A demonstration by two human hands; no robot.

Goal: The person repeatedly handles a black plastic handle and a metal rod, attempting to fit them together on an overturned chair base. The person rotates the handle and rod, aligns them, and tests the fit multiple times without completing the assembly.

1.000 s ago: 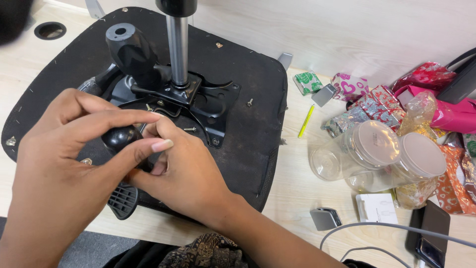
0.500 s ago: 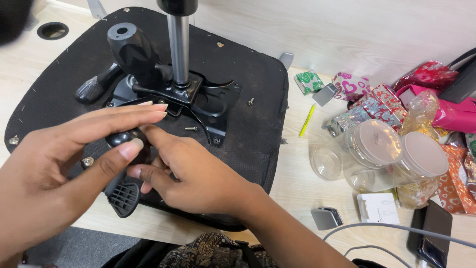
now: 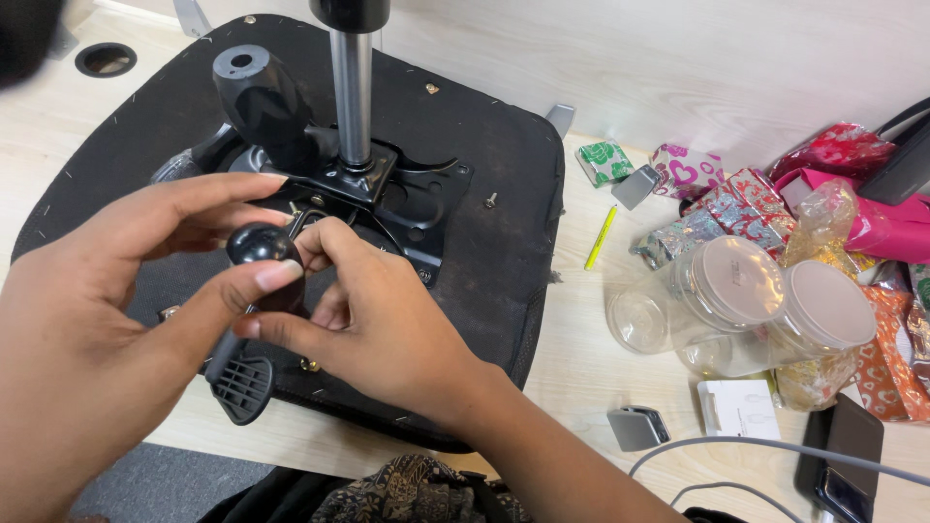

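Head view: I'm pinching the black knob with left hand; right hand fingers curled under it. Loose grip risks dropping it onto the chair base.

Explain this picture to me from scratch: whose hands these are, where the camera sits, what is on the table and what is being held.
There is no machine here. A person works with two bare hands, and the one camera sits on their head, looking down.

On the pale wooden table lies an office chair seat turned upside down, its black metal mechanism plate and shiny steel column facing up.

The left hand pinches a round black knob between thumb and fingers. The right hand is closed just beside it, over the mechanism; what its fingertips grip is hidden. A black ribbed lever paddle pokes out below the hands.

To the right lie clear plastic jars on their sides, shiny wrapped packets, a yellow pencil, a white box, a dark phone and a grey cable.
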